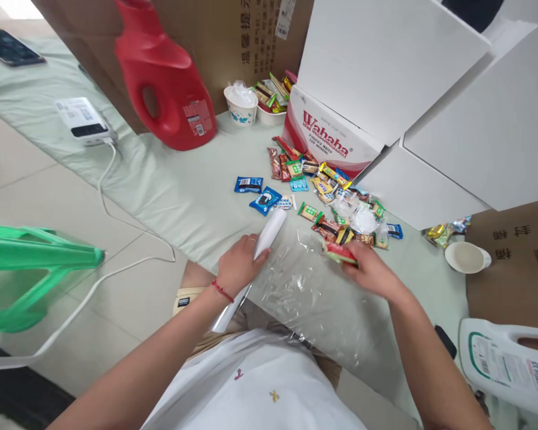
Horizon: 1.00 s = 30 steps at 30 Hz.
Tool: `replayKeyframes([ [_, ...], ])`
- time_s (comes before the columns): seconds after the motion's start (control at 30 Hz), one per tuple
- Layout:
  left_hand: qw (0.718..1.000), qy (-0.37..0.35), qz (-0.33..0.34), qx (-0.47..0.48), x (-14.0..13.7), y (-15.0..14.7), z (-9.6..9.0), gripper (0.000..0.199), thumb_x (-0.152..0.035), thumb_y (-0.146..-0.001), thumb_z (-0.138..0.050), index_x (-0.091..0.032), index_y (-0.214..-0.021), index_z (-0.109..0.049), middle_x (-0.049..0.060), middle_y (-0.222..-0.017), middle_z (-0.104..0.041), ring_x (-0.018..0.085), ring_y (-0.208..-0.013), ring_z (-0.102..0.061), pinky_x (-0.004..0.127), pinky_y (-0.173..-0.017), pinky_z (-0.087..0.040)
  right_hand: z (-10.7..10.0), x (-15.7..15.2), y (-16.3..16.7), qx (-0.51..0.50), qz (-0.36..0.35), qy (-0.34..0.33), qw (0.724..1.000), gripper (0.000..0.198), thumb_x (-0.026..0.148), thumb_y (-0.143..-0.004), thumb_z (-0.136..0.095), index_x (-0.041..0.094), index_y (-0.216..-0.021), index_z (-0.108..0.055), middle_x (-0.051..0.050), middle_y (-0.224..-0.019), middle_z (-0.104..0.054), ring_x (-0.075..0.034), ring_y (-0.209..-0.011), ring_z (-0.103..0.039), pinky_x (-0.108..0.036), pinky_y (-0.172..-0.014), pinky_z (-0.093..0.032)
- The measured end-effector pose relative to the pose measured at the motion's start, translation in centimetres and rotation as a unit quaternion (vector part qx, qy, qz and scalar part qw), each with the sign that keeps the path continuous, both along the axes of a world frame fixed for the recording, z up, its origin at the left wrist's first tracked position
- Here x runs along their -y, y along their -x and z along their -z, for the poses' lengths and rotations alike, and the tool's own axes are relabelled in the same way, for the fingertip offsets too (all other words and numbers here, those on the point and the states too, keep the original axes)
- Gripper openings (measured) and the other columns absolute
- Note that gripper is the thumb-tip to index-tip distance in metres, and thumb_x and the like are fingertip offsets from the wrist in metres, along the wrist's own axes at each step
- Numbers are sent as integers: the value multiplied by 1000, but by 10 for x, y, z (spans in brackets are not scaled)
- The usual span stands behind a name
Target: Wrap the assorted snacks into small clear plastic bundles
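Hands at work over clear film on a pale green table cover, sweets heaped just beyond.

Pale green cloth (183,197) drapes a low surface above a glossy tiled floor, where white cables trail from a boxy white device (84,121). The left hand (238,263) curls its fingers around a smooth white roll (269,234); crinkled transparent film (309,292) spreads from it toward the person's lap. The right hand (371,272), resting on the film's far edge, pinches a red-and-green wrapped sweet (339,253). Shiny wrapped sweets (332,191) lie scattered beside a red-lettered white carton (329,138). A glossy red plastic jug (168,83) stands before brown cardboard; a paper cup (466,257) sits to the right, a white jug (509,364) nearer.
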<state>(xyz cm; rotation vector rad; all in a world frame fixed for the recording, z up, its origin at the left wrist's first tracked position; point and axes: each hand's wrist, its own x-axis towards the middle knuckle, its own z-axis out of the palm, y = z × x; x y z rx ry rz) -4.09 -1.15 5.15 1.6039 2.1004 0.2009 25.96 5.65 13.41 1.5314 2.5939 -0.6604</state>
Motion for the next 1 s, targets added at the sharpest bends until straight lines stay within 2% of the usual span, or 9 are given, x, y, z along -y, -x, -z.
replayKeyframes([
  [0.13,1000,8,-9,-2,-1,-1,-3,44,-50,-99,-44,-21,-131,-55,11,-125,-66,29,-110,-65,34,-80,-50,37,50,1,51,20,5,998,31,18,-84,-56,19,-114,-64,-9,-108,-65,-26,-100,-57,-34,-86,-42],
  [0.23,1000,6,-13,2,-1,0,-2,45,-51,-99,-43,-22,-131,-55,10,-126,-66,29,-111,-65,34,-80,-50,60,64,7,90,64,-18,994,41,33,-93,-58,18,-131,-59,-14,-121,-61,-31,-110,-53,-40,-90,-42],
  [0.33,1000,-4,-16,3,0,1,1,46,-52,-98,-42,-22,-129,-56,10,-126,-66,29,-111,-65,34,-80,-49,71,70,6,61,81,-42,994,55,45,-96,-58,17,-143,-51,-16,-131,-57,-32,-116,-51,-43,-94,-42],
  [0.5,1000,-10,-14,8,-1,2,3,47,-54,-98,-41,-22,-128,-57,10,-127,-66,30,-112,-65,35,-80,-50,75,74,-6,-12,123,-60,990,33,39,-103,-46,21,-125,-64,-11,-115,-65,-28,-107,-54,-39,-92,-43],
  [0.6,1000,-10,-15,4,-1,1,2,47,-53,-98,-41,-22,-129,-57,10,-126,-67,30,-112,-65,35,-80,-50,74,79,-7,-32,160,-81,983,34,41,-103,-44,20,-118,-66,-11,-109,-66,-28,-104,-55,-39,-90,-44],
  [0.7,1000,-6,-17,-1,-2,1,2,47,-54,-97,-41,-23,-130,-56,11,-126,-67,29,-110,-66,35,-80,-50,74,87,2,-1,166,-103,981,36,45,-103,-45,21,-120,-65,-13,-115,-66,-30,-107,-54,-41,-90,-43],
  [0.8,1000,-5,-20,-2,-2,1,3,48,-55,-97,-41,-23,-129,-57,11,-125,-67,30,-110,-66,35,-80,-50,76,89,14,56,150,-83,984,35,44,-98,-54,22,-125,-63,-15,-122,-64,-32,-112,-53,-42,-89,-43],
  [0.9,1000,-6,-22,3,-2,1,4,48,-54,-97,-41,-22,-129,-57,12,-126,-67,30,-111,-66,34,-81,-50,79,86,21,82,141,-53,985,31,41,-94,-61,23,-120,-65,-13,-118,-64,-31,-110,-53,-42,-87,-43],
  [1.0,1000,-5,-24,5,-2,0,3,48,-54,-97,-41,-23,-129,-56,11,-128,-67,30,-111,-65,35,-80,-50,80,84,22,87,109,-67,988,30,39,-93,-63,21,-117,-65,-13,-118,-64,-32,-113,-51,-44,-91,-41],
])
